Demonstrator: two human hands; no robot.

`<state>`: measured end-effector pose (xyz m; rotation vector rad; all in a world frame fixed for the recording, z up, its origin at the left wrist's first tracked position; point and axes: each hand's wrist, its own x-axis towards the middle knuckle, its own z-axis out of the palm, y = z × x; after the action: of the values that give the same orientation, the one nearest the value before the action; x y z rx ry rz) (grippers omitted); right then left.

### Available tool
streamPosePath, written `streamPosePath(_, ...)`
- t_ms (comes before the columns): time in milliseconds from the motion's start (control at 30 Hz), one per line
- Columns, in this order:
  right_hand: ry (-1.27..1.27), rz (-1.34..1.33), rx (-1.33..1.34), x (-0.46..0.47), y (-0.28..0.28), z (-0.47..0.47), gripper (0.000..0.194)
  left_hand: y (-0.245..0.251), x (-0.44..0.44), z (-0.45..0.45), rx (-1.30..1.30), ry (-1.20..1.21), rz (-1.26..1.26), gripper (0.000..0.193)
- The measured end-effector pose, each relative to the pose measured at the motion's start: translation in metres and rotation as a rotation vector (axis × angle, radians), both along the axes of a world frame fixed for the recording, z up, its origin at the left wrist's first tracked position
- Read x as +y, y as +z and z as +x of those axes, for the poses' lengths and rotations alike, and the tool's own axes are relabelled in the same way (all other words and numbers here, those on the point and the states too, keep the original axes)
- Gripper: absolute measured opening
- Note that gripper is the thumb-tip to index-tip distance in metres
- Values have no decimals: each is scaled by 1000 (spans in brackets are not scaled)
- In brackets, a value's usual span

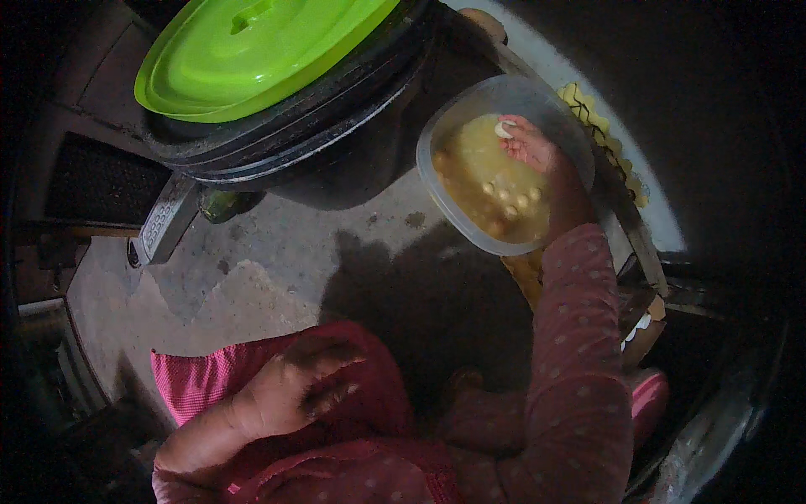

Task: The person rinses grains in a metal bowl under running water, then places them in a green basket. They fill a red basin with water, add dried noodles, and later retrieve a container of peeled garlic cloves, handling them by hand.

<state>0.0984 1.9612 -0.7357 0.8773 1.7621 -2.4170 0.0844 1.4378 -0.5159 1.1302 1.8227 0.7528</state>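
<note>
My right hand (pixel 530 146) reaches into a translucent plastic tub (pixel 439 197) and pinches a small white rounded piece (pixel 505 129) between thumb and fingertips. Cloudy yellowish liquid (pixel 482 148) lies in the tub. Several small pale balls (pixel 511 200) show towards the near side of the tub, below the hand. My left hand (pixel 296 387) rests on the pink cloth (pixel 208 372) over my lap, its fingers apart and nothing seen in them. Part of that hand is in shadow.
A large dark container (pixel 352 145) with a bright green plastic lid (pixel 283 57) stands ahead on the left. Beside it are a metal grater (pixel 165 217) and a green vegetable or fruit (pixel 220 206) on the stained floor (pixel 252 252). Yellow scalloped material (pixel 598 129) lies beyond the tub.
</note>
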Motion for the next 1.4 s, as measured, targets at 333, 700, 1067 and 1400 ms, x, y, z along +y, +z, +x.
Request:
streamPosePath(333, 201, -100, 49, 12, 9, -5, 27, -2, -1, -1, 21, -24, 55, 36)
streamPosePath(700, 48, 28, 138, -10, 22, -6, 38, -1, -1, 0, 14, -10, 22, 37)
streamPosePath(1067, 66, 9, 176, -7, 19, -7, 33, 0, -1, 1, 36, -12, 21, 36)
streamPosePath(1400, 87, 51, 128, -1, 10, -5, 31, -2, -2, 1, 9, -17, 16, 37)
